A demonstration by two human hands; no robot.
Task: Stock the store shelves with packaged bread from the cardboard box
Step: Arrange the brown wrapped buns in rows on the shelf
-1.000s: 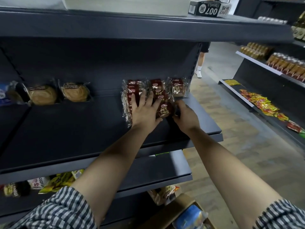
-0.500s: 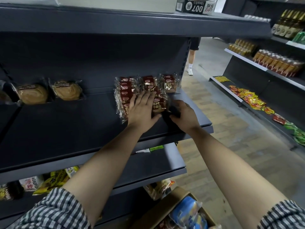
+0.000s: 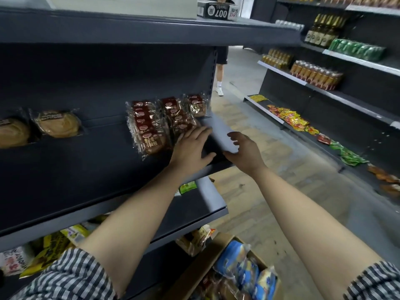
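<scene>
Rows of red-and-brown packaged bread (image 3: 151, 128) lie on the dark middle shelf (image 3: 86, 169), near its right end. My left hand (image 3: 190, 148) hovers flat just right of the front pack, fingers straight, holding nothing. My right hand (image 3: 244, 150) is off the shelf's right corner, fingers loosely spread and empty. The cardboard box (image 3: 203, 269) stands on the floor at the bottom, with blue and yellow bread packs (image 3: 242, 269) inside.
Two round buns in clear wrap (image 3: 57, 123) sit further left on the same shelf. A top shelf (image 3: 151, 29) overhangs above, a lower shelf (image 3: 207, 204) juts out below. Across the aisle stand shelves of bottles (image 3: 316, 74) and snack packets (image 3: 292, 119). A person's leg (image 3: 219, 79) is at the shelf end.
Both hands have come off the bread packs and drawn back to the right. The camera has swung right, showing more of the box and aisle.
</scene>
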